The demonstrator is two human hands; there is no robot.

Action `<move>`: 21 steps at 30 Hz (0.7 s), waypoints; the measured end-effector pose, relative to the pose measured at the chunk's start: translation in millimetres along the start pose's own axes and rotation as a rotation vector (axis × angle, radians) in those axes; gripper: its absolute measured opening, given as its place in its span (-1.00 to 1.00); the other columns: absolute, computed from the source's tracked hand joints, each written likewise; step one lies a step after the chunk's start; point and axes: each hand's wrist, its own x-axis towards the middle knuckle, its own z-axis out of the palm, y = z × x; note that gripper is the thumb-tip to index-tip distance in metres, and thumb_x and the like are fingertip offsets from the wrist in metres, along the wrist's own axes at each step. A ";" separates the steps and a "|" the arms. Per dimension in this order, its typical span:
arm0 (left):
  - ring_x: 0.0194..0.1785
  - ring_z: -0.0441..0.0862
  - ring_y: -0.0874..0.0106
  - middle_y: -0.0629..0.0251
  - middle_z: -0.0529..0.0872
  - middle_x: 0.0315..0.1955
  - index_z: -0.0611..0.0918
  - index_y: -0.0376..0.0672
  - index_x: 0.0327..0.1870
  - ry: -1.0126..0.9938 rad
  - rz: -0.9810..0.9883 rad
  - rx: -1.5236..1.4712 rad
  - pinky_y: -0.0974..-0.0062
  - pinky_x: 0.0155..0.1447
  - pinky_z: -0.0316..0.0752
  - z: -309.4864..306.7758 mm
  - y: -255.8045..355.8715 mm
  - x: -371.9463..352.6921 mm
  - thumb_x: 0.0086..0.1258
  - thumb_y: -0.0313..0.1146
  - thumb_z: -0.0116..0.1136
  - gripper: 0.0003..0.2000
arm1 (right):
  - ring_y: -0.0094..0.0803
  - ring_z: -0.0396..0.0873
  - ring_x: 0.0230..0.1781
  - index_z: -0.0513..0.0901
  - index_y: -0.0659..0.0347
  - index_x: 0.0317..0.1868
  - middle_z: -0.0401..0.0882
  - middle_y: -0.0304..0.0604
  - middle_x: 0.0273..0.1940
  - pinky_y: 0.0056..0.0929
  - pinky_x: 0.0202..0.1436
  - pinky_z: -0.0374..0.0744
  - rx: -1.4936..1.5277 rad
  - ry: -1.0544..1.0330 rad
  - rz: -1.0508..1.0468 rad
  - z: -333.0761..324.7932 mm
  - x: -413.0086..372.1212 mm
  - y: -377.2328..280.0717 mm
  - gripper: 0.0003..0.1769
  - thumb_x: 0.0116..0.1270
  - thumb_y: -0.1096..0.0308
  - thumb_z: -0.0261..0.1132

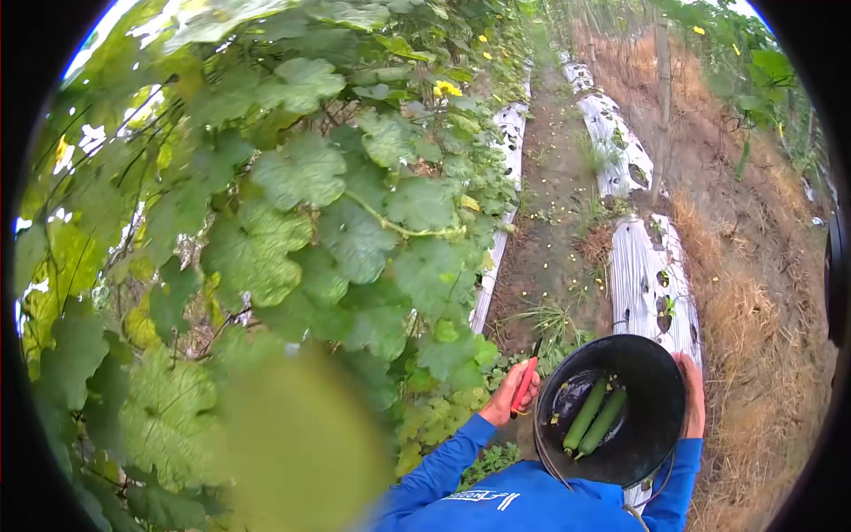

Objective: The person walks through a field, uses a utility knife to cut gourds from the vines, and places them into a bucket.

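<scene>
My left hand (508,393) is closed round red-handled pruning shears (525,387), their dark tip pointing up and away from me. It is just left of the black bucket (551,390). My right hand (692,396) is pressed against the bucket's right side, gripping it near the rim, with some fingers hidden behind it. The bucket leans against my front, its mouth facing me. Inside lie two long green luffa gourds (603,422) side by side, with small yellowish bits near them. A thin bucket handle (551,465) hangs down on the near side.
Dense leafy vines (301,177) with yellow flowers (446,89) fill the left side. A blurred leaf (301,434) is close to the camera. A dirt path (551,177) runs ahead between torn plastic mulch strips (651,275). Dry grass (745,346) and a wooden post (661,97) are on the right.
</scene>
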 end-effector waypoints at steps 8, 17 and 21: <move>-0.67 0.39 0.53 0.40 0.55 -0.59 0.54 -0.04 -0.31 0.138 -0.044 -0.299 0.57 -0.63 0.23 -36.0 61.0 161.6 0.43 0.28 -0.12 -0.49 | -0.56 0.55 -0.29 0.68 0.22 -0.27 0.64 -0.32 -0.34 -0.53 -0.14 0.50 0.016 -0.019 0.037 30.2 242.9 -13.4 -0.62 0.47 0.06 0.18; -0.66 0.42 0.46 0.33 0.58 -0.61 0.55 -0.05 -0.30 0.237 -0.037 -0.402 0.51 -0.59 0.28 -58.4 150.0 297.4 0.38 0.29 -0.09 -0.48 | -0.55 0.57 -0.24 0.69 0.25 -0.22 0.68 -0.29 -0.27 -0.52 -0.09 0.51 -0.261 -0.203 -0.011 71.4 440.7 -38.0 -0.59 0.49 0.06 0.15; -0.65 0.42 0.37 0.28 0.60 -0.58 0.59 -0.05 -0.33 0.220 -0.068 -0.393 0.41 -0.57 0.31 -68.5 164.9 379.6 0.37 0.26 -0.10 -0.49 | -0.52 0.61 -0.16 0.70 0.29 -0.16 0.71 -0.24 -0.19 -0.49 -0.01 0.54 -0.134 -0.118 0.059 44.7 515.9 -39.4 -0.61 0.50 0.11 0.14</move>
